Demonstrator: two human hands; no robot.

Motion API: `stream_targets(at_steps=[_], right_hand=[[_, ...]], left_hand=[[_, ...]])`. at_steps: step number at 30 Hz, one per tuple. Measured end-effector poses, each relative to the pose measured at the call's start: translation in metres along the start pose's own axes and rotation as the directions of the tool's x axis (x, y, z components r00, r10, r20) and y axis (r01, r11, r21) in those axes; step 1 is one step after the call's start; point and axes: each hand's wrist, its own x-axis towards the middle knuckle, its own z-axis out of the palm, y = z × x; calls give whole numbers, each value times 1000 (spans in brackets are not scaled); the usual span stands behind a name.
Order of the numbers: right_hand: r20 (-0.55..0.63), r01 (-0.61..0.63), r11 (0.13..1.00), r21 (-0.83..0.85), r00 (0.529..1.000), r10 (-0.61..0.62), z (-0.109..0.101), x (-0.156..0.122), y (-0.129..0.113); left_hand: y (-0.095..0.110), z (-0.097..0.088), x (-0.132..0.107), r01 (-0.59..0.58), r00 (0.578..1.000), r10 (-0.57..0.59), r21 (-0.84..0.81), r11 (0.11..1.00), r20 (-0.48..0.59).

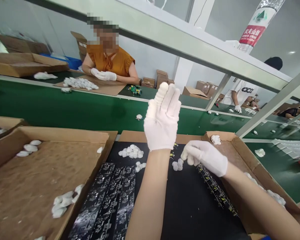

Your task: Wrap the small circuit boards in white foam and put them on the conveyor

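The left hand (pixel 162 116), gloved in white, is raised in front of the green belt (pixel 65 113), with its fingers stretched out almost straight and held close together. The right hand (pixel 202 155), also gloved, is seen at right with bent fingers; because it is a little blurred, it cannot be told whether something is gripped in it. Just left of its fingertips, a few white clumps (pixel 177 165) are lying on the black mat (pixel 185 203); below it, a row of boards with yellow parts (pixel 216 191) is laid. Farther left on the mat, a white pile (pixel 131 151) is placed, and nearer, dark circuit panels (pixel 103 200). The mat is flanked by a left carton tray (pixel 57 160) and a right carton tray (pixel 252 166), both with white pieces inside. Across the belt, a co-worker in an orange top (pixel 110 63) is seated. At far right, high up, "农夫山泉" can be read on the red label of a bottle (pixel 253 31).
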Motion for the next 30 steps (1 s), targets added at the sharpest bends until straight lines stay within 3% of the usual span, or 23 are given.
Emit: stream_targets(at_steps=[3, 5, 8, 12, 18, 21, 24, 27, 30], right_hand=[[-42, -84, 935, -344, 996, 74, -24, -7, 27], [-188, -309, 763, -568, 951, 245, -29, -9, 56], [-179, -439, 561, -702, 871, 458, -24, -11, 97], [-162, -449, 542, -710, 854, 495, -17, -9, 124], [-190, -443, 603, -663, 880, 436, -31, -15, 124], [-194, -411, 745, -525, 910, 366, -40, -27, 114], [-125, -287, 956, -61, 952, 278, -47, -37, 97], [8, -176, 925, 337, 983, 184, -48, -41, 76], [32, -69, 896, 438, 998, 62, -43, -40, 59]], left_hand=[[10, 0, -1, -24, 1000, 23, -17, 1000, -16], [16, -3, -3, -56, 998, 56, -47, 997, 13], [23, -7, -5, -95, 995, 96, -49, 994, 23], [26, -6, -7, -106, 993, 107, 18, 994, -55], [26, -5, -7, -63, 994, 66, 42, 997, -83], [23, -7, -6, -54, 997, 53, -28, 998, -53], [16, -4, -3, -28, 999, 27, -31, 999, -20], [-1, 4, 0, 87, 996, -87, 128, 988, -10], [-27, 11, -2, 287, 941, -332, 376, 881, 59]])
